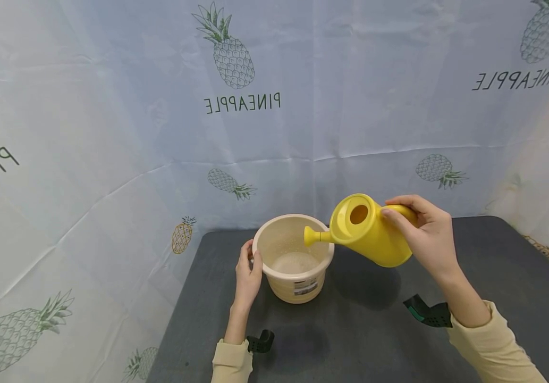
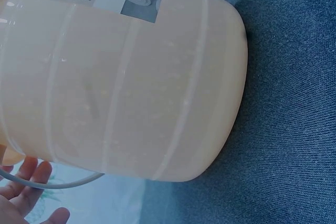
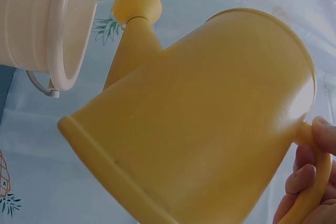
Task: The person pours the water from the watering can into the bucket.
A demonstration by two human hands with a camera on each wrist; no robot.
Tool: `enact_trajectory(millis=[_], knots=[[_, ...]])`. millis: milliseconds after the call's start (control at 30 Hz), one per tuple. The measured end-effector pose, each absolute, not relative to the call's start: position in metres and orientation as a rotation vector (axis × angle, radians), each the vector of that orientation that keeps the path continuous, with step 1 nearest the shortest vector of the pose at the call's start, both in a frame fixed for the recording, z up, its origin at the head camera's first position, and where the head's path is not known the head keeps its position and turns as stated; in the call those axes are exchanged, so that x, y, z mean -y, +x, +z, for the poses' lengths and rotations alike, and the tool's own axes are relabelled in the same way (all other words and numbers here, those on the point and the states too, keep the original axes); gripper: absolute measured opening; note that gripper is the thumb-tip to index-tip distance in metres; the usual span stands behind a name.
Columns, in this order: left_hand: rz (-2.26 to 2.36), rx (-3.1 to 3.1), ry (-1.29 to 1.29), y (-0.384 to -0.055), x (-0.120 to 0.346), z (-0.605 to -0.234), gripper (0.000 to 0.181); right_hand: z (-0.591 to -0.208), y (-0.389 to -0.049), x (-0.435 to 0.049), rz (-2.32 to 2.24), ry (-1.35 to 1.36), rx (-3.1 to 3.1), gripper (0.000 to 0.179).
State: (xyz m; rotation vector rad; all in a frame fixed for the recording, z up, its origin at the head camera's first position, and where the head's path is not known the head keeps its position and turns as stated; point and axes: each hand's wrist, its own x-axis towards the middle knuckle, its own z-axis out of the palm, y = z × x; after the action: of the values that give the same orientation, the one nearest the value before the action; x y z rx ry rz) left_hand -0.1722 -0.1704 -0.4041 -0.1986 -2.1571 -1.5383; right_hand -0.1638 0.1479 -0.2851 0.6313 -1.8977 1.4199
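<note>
A cream plastic bucket [image 1: 285,290] stands upright on the dark table, its printed label facing me. My left hand [image 1: 248,271] holds the bucket at the left side of its rim; in the left wrist view its fingers are beside the thin wire handle [image 2: 73,184]. By its rear handle, my right hand [image 1: 427,234] grips a yellow watering can [image 1: 374,239], raised and tilted left. The can's spout head [image 3: 137,6] is over the bucket's right rim. From it a thin clear streak runs into the bucket in the right wrist view. Droplets dot the bucket's inner wall.
The dark tabletop [image 1: 351,340] spreads around the bucket. Behind and to the left hangs a pale curtain [image 1: 111,106] printed with pineapples. A black band piece [image 1: 428,311] sits at the right wrist, another [image 1: 261,341] at the left.
</note>
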Motion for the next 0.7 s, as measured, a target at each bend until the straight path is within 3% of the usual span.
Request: enact_trajectory(millis=[700], knots=[[-1.522,2.148,-0.217,-0.1733,0.1700,-0.4062,0.038,-0.2825,-0.1603,-0.1469,1.442,0.635,1.891,0.016]])
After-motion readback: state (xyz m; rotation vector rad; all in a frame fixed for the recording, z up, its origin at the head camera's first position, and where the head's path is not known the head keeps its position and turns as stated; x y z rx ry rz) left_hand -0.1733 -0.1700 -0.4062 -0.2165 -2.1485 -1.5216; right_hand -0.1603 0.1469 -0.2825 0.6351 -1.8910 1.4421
